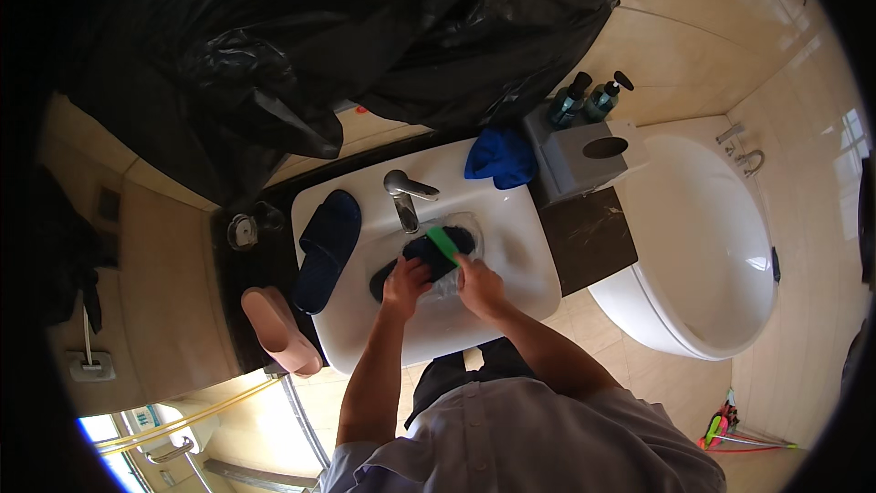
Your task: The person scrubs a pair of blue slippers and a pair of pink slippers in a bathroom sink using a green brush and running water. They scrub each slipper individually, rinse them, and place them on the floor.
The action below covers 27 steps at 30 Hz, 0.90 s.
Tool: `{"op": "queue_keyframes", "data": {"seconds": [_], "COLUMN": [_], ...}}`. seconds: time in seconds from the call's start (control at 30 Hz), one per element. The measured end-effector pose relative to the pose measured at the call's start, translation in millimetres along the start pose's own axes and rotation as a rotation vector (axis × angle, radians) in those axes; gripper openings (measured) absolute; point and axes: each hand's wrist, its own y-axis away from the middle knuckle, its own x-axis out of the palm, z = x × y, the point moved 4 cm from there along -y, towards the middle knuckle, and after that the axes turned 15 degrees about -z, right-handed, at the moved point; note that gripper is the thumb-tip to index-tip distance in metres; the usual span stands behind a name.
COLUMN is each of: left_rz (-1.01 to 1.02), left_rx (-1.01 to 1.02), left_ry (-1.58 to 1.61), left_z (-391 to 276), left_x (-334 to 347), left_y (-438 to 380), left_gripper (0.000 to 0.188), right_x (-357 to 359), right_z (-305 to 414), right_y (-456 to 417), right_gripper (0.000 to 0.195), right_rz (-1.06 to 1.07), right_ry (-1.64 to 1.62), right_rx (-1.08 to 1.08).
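Observation:
A dark slipper [421, 252] lies in the basin of the white washbasin [363, 349], with water around it. My left hand [408, 282] holds its near side. In my right hand [480, 287] is a green brush [443, 245], its head against the slipper's upper part; the bristles are hidden. The chrome faucet [405, 200] stands just behind the slipper. Another dark blue slipper [330, 250] rests on the basin's left rim.
A pink slipper [280, 332] lies on the dark counter at the left. A blue cloth [501, 159] sits on the back right rim beside a grey tissue box [582, 157] and two pump bottles [583, 104]. Farther right stands a white bathtub [698, 246]. Black plastic sheeting [308, 34] hangs above.

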Motion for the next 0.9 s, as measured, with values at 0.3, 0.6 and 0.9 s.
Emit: {"op": "queue_keyframes", "data": {"seconds": [0.3, 0.6, 0.9], "left_rz": [-0.252, -0.193, -0.044], "left_rx": [1.18, 0.942, 0.743], "left_ry": [-1.343, -0.712, -0.629], "left_z": [-37, -26, -44], "left_x": [42, 40, 24], "left_y": [69, 51, 52], "left_gripper": [0.033, 0.018, 0.015], "right_x": [-41, -59, -45], "right_z": [-31, -9, 13], "right_y": [0, 37, 1], "right_gripper": [0.036, 0.045, 0.054], "right_rz": [-0.04, -0.195, -0.081], "right_ry": [-0.112, -0.268, -0.008], "right_rx": [0.085, 0.0, -0.077]}}
